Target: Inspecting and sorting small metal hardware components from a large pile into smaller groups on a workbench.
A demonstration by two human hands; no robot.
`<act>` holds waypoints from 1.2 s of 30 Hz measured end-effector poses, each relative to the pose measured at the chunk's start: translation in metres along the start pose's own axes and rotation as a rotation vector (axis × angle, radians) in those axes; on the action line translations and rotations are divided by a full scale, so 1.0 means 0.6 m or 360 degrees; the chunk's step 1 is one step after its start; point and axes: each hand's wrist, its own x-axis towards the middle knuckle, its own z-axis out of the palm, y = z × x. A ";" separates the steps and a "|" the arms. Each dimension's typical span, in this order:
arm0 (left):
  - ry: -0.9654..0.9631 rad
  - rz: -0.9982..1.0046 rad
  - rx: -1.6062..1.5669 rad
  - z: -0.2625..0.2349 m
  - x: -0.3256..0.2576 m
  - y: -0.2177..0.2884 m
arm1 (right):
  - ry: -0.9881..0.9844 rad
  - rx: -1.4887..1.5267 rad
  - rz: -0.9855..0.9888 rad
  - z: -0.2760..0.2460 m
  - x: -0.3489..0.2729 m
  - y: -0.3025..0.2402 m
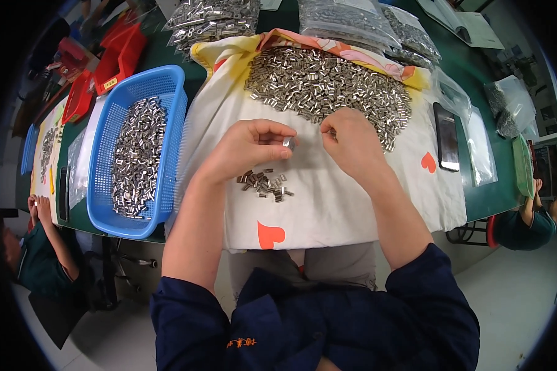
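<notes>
A workshop, judging by the heaped metal tubes (328, 80), bags of parts (346, 25) and seated co-workers (521, 226).

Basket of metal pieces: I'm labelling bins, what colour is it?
The basket is blue, showing best in the head view.

Green counter (502, 176) in front of you, much of it under your white cloth (334, 207) with red hearts, yellow and pink along far edge. On cloth: broad heap of metal tubes (331, 80) at far side; small cluster of tubes (266, 184) nearer you, left of middle. Left of cloth: blue basket (120, 229); red bins (119, 57) farther left. Beyond cloth: clear bags of metal parts (346, 26). At cloth's right edge: dark phone (445, 133); clear plastic bag (480, 154) just right of phone. Far right: papers (484, 31).
</notes>
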 end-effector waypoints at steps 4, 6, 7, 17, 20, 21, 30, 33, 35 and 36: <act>0.0054 -0.0017 -0.0050 -0.003 -0.002 -0.002 | -0.0131 0.0731 0.0223 -0.020 0.004 -0.030; 0.0071 0.0029 -0.0110 -0.004 -0.004 -0.004 | -0.0215 0.1028 0.0267 -0.016 0.002 -0.040; 0.0064 0.0033 -0.0110 -0.002 -0.002 -0.004 | -0.0169 0.1144 0.0205 -0.013 -0.001 -0.041; 0.0122 0.0104 0.0006 0.007 0.002 -0.009 | -0.0028 0.1065 0.0034 -0.003 -0.010 -0.048; 0.0163 0.0102 0.0051 0.009 0.004 -0.014 | 0.0048 0.0793 -0.0057 0.003 -0.011 -0.050; 0.0180 0.0115 0.0084 0.010 0.005 -0.015 | 0.0049 0.0793 -0.0054 0.006 -0.013 -0.049; 0.0169 0.0127 0.0059 0.002 0.002 -0.012 | -0.0012 0.1098 -0.0007 0.004 -0.005 -0.038; 0.0110 0.0081 0.0037 0.009 -0.003 -0.003 | -0.0170 0.1092 0.0168 -0.007 -0.004 -0.038; 0.0064 0.0010 0.0016 0.004 -0.006 -0.003 | -0.0183 0.1199 0.0299 -0.012 0.001 -0.036; 0.0021 -0.0061 -0.0004 0.001 -0.008 -0.003 | -0.0181 0.1197 0.0303 -0.017 0.004 -0.027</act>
